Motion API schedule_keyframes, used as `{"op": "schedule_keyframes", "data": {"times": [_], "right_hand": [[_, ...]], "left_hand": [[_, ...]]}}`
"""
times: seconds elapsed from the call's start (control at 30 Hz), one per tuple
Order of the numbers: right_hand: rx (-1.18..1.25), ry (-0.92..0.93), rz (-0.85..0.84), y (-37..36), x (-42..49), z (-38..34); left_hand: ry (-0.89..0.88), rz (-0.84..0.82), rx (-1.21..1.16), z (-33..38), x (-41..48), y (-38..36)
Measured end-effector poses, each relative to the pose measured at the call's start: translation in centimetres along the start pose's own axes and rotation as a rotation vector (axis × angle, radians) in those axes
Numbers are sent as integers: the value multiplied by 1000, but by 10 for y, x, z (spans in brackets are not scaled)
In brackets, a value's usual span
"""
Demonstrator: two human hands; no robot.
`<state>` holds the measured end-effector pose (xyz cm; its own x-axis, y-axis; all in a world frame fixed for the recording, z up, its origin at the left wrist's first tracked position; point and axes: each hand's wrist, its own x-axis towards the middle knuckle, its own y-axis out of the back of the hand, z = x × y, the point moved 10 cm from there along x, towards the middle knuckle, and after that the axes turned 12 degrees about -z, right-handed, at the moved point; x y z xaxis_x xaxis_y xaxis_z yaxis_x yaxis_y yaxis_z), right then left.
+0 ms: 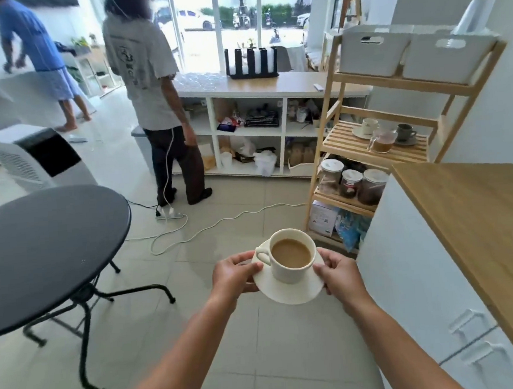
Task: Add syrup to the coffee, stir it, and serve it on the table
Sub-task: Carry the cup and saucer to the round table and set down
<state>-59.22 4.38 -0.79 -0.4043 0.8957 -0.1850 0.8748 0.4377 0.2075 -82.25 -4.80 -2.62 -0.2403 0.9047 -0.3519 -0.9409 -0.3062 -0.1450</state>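
Observation:
A white cup (294, 270) full of light brown coffee stands on a white saucer (286, 294), its handle turned to the left. I carry both in the air above the tiled floor. My left hand (235, 274) grips the saucer's left rim with the thumb on top. My right hand (339, 269) grips its right rim the same way. The round black table (40, 252) stands to the left, a short way from the cup. No spoon or syrup is in view.
A wooden counter (476, 224) over white cabinets runs along the right. A wooden shelf rack (376, 143) with jars and cups stands ahead right. A white cable (221, 224) and power strip lie on the floor. Two people (153, 89) stand ahead, backs turned.

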Motion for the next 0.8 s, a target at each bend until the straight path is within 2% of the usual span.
{"op": "schedule_keyframes", "data": {"times": [0.4, 0.8], "right_hand": [[-29, 24, -360, -185, 102, -46], [-198, 123, -732, -337, 221, -112]], "left_hand": [[-43, 355, -114, 13, -18, 177], [-56, 713, -236, 39, 6, 291]]}}
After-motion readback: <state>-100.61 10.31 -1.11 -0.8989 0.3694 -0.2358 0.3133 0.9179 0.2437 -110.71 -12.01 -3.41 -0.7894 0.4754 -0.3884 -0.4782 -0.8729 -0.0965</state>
